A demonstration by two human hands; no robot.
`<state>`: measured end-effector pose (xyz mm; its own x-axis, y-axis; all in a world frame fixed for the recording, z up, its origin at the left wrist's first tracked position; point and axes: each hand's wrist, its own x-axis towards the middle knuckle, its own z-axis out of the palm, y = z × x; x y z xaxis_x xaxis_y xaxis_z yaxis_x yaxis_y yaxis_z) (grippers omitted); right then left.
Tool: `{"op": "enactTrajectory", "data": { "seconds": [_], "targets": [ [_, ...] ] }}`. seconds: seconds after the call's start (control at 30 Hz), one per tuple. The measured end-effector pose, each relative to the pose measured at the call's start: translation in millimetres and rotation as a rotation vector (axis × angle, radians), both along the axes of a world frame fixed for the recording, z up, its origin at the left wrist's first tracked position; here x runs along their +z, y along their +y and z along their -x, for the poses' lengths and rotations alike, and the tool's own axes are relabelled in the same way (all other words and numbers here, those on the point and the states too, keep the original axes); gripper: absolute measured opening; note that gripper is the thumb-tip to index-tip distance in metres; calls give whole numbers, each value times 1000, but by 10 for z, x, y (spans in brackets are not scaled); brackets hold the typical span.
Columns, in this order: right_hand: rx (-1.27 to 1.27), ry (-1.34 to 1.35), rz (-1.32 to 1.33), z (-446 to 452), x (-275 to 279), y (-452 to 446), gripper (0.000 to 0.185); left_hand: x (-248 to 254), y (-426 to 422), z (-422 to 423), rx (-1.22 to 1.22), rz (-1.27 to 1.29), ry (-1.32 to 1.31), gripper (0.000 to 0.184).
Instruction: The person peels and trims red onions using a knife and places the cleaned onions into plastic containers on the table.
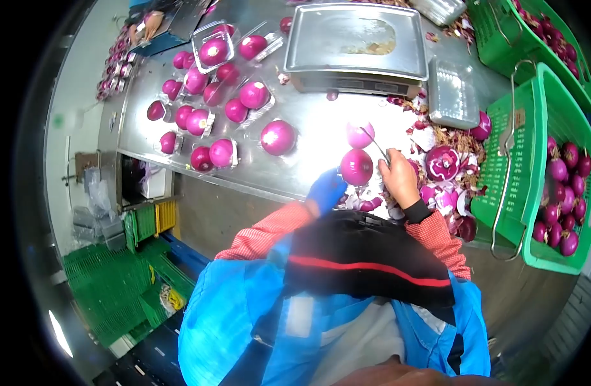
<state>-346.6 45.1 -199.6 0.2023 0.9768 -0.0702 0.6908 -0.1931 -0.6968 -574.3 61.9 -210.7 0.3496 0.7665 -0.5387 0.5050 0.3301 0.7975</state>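
Observation:
My left hand (328,192), in a blue glove, is closed on the side of a red onion (356,167) just above the steel table (244,168). My bare right hand (400,179) grips a small knife (377,145), its thin blade pointing up and left. Just beyond the held onion is another peeled onion (360,135), partly washed out by glare. A large shiny onion (277,137) sits apart to the left. Onion skins (449,193) are heaped around my right hand, with a cut-marked onion (442,163) lying among them.
A scale (356,38) with a steel pan stands at the back. Several onions in clear trays (255,95) fill the left side. Stacked clear trays (453,93) stand right of the scale. Green crates (534,219) of onions line the right edge. Another person's hand (150,26) shows far left.

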Motion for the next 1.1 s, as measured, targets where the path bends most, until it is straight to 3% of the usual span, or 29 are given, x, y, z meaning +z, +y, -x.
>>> {"op": "enactTrajectory", "data": {
  "seconds": [0.07, 0.1, 0.13, 0.2, 0.23, 0.27, 0.3, 0.37, 0.47, 0.5, 0.53, 0.63, 0.73, 0.83, 0.9, 0.93, 0.97, 1.03, 1.1],
  "targets": [
    [43, -2, 196, 1, 37, 23, 31, -171, 33, -21, 121, -41, 57, 24],
    [59, 26, 169, 11, 10, 4, 33, 43, 120, -56, 107, -212, 176, 20],
    [60, 131, 177, 39, 19, -13, 33, 101, 137, -56, 248, -109, 118, 20],
    [59, 343, 191, 154, 58, -25, 34, 510, 372, 29, 262, -49, -4, 23],
    [40, 437, 224, 221, 85, -24, 37, -57, 393, 206, 193, -214, -46, 28],
    [15, 477, 286, 278, -2, -18, 37, -252, 370, 257, 195, -176, -118, 32],
    [7, 430, 300, 318, -11, 7, 37, -227, 383, 240, 194, -141, -190, 37],
    [-28, 466, 260, 360, -178, 8, 36, -165, 359, 189, 249, 182, -475, 52],
    [-45, 292, 147, 378, -291, -19, 24, -420, 275, 211, 300, 208, -505, 58],
    [-28, 273, 88, 350, -346, -54, 22, -120, 298, 142, 350, 231, -450, 59],
    [-28, 311, 105, 369, -102, -34, 22, 18, 297, 119, 377, 192, -532, 37],
    [-46, 339, 153, 460, 599, 26, 27, 269, 387, 197, 340, 146, -485, 35],
    [5, 380, 3, 484, 866, 121, 36, 315, 719, 303, 144, -483, -467, 33],
    [71, 430, -70, 543, 1180, 317, 43, 599, 1261, 458, 80, -669, -479, 32],
    [67, 427, -68, 580, 1194, 387, 45, 1458, 1552, 480, 413, -178, -722, 30],
    [73, 399, -48, 591, 1170, 411, 44, 1824, 1722, 462, 708, 329, -952, 31],
    [82, 334, -45, 592, 1100, 414, 40, 1383, 2145, 681, 418, -287, -524, 34],
    [96, 261, -110, 626, 948, 398, 34, 638, 3049, 1048, 293, -652, -244, 39],
    [68, 273, -24, 587, 678, 298, 32, 187, 3930, 1259, 401, -676, -341, 29]
  ]
}}
